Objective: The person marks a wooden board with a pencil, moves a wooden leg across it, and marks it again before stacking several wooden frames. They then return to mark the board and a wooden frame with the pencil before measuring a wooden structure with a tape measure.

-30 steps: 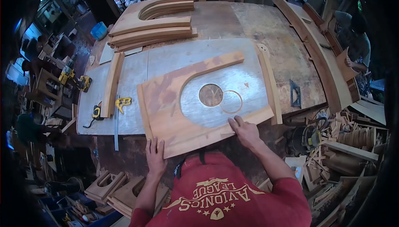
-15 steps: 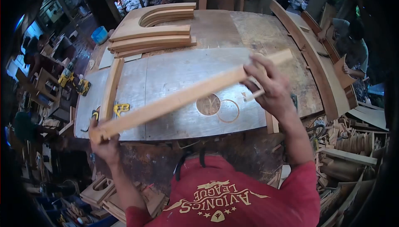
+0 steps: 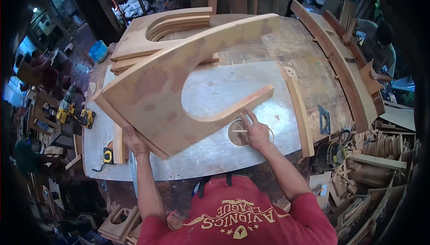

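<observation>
A large U-shaped wooden piece (image 3: 152,97) is tilted above the metal-grey sheet (image 3: 237,83) on the workbench. At its lower left edge, my left hand (image 3: 136,142) is wrapped round the wood. My right hand (image 3: 259,133) touches the tip of the lower arm, with a thin white stick (image 3: 239,131) between its fingers. Behind the piece lies a stack of similar curved pieces (image 3: 134,34). A yellow tape measure (image 3: 108,155) rests beside a wooden strip (image 3: 118,144) near the bench's front left.
Another wooden strip (image 3: 300,115) and a blue square (image 3: 324,119) lie at the right. Power drills (image 3: 67,108) are at the left. A long curved beam (image 3: 336,65) borders the right side, with a co-worker (image 3: 380,52) beyond it. Offcuts (image 3: 380,146) are piled at the lower right.
The held piece has turned from edge-on to showing its broad U-shaped face. My right hand has moved down and left; the tape measure and strips now show more fully.
</observation>
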Available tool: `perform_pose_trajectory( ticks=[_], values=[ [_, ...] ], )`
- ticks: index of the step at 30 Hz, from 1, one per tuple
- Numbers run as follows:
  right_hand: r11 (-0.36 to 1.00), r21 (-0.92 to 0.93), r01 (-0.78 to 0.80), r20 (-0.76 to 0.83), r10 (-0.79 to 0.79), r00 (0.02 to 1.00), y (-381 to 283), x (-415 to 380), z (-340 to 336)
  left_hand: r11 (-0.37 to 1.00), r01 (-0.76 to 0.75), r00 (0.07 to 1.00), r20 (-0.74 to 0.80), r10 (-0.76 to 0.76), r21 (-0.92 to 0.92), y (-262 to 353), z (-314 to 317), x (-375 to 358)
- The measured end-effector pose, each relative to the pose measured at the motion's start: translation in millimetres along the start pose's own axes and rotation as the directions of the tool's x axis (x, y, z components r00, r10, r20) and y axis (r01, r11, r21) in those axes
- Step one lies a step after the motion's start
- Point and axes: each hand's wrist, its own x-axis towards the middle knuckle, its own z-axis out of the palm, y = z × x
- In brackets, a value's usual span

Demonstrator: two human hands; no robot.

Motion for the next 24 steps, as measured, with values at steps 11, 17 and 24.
perform_pose_trajectory(
  ticks=[11,17,24],
  values=[
    [0.977,-0.094,0.192,0.438,-0.132,0.889,-25.1,-9.9,-5.1,0.812,0.583,0.812,-0.038,-0.582,0.015,-21.8,-6.9,-18.0],
    [0.977,-0.101,0.190,0.391,-0.136,0.910,-21.6,-26.2,-6.6,0.829,0.558,0.830,-0.023,-0.557,0.050,-10.3,-0.5,-25.4],
    [0.965,0.188,0.182,-0.147,-0.156,0.977,-30.9,-58.2,-25.9,0.971,0.192,0.981,-0.008,-0.195,-0.140,27.4,-16.1,-69.4]
  ],
)
